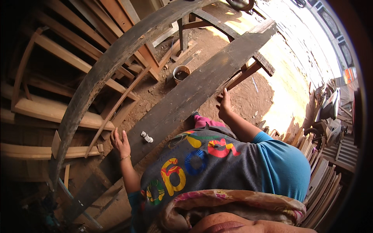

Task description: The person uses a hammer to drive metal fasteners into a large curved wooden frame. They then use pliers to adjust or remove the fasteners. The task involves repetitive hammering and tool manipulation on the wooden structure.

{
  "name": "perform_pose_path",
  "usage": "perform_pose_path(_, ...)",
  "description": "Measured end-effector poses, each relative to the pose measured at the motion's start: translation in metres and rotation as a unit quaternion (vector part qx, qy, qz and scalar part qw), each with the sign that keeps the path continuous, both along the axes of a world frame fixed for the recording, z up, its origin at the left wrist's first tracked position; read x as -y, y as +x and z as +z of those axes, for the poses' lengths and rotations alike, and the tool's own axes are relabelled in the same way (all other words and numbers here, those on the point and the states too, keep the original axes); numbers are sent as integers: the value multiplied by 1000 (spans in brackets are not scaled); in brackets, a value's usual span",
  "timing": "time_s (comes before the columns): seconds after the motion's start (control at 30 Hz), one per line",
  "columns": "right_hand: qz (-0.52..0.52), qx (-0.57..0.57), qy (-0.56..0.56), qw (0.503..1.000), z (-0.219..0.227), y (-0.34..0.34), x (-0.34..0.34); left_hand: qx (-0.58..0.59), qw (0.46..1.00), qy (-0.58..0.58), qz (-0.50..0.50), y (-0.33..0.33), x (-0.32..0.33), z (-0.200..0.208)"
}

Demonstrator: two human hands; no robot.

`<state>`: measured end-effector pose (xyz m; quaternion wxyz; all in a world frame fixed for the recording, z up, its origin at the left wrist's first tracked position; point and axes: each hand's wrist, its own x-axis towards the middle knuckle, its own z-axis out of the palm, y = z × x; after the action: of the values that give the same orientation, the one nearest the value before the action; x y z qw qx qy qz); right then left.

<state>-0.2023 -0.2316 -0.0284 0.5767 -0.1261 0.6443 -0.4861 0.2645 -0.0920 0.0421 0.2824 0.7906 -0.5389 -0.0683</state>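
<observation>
A long dark plank (175,105) runs diagonally in front of me, its far end on a wooden trestle (250,72). My left hand (121,144), with a bracelet at the wrist, is at the plank's left part, fingers stretched upward and apart, holding nothing. Beside the plank's near edge is my right hand (225,106), its fingers extended; I see nothing in it, and whether it touches the edge is unclear. A small white object (147,136), too small to name, lies on the plank close to my left hand.
A dark curved beam (110,54) arches along the plank's far side. Wooden frames and boards (58,110) crowd the left. On the dirt floor stands a bucket (181,73) with dark contents. Stacked boards (321,190) line the right, near a parked motorcycle (329,105).
</observation>
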Motion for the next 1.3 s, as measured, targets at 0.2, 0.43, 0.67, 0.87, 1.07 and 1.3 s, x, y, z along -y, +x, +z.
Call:
perform_pose_path(0.2,11,223,117,968,18,30,19,-90,862,440,-236,-17,104,-4)
perform_pose_path(0.43,-1,181,187,966,64,59,31,-338,651,654,-189,-5,124,-14)
perform_pose_path(0.67,52,185,94,977,48,78,72,-362,676,632,-115,11,152,-4)
perform_pose_path(0.87,199,280,130,930,54,122,153,-335,758,557,-55,46,203,36)
perform_pose_path(1.07,627,182,99,751,87,118,224,30,991,23,-131,65,182,226)
perform_pose_path(1.3,749,-84,-94,651,149,156,199,-16,986,-113,121,79,-37,253)
